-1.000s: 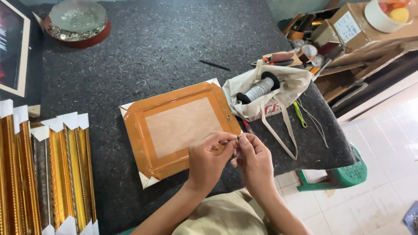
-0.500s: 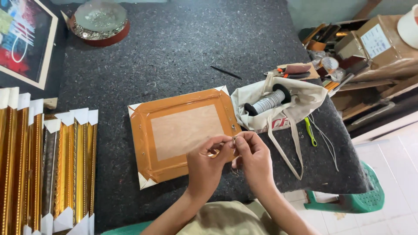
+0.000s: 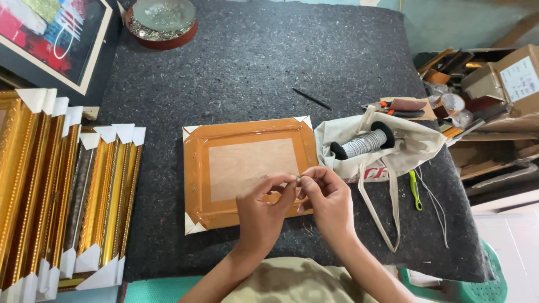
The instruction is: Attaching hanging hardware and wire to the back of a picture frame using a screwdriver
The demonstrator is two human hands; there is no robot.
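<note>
A picture frame (image 3: 247,168) lies face down on the dark felt table (image 3: 252,67), its back sealed with orange-brown tape and its corners capped in white. My left hand (image 3: 264,210) and my right hand (image 3: 328,199) meet over the frame's near right edge. Together their fingertips pinch a tiny metal piece (image 3: 298,179), too small to identify. Just right of the frame lies a white cloth bag (image 3: 393,151) with a spool of grey wire (image 3: 365,143) on it.
Gold frames (image 3: 62,191) with white corner caps stand stacked at the left. A framed abstract painting (image 3: 50,33) and a round glass-topped dish (image 3: 163,19) sit at the back left. Pliers (image 3: 401,109), a black pen (image 3: 311,99), a green tool (image 3: 414,191) and cardboard boxes (image 3: 505,84) lie right.
My hands stay pinched together over the frame's near right edge. The view has shifted, so everything sits further right and lower in the picture.
</note>
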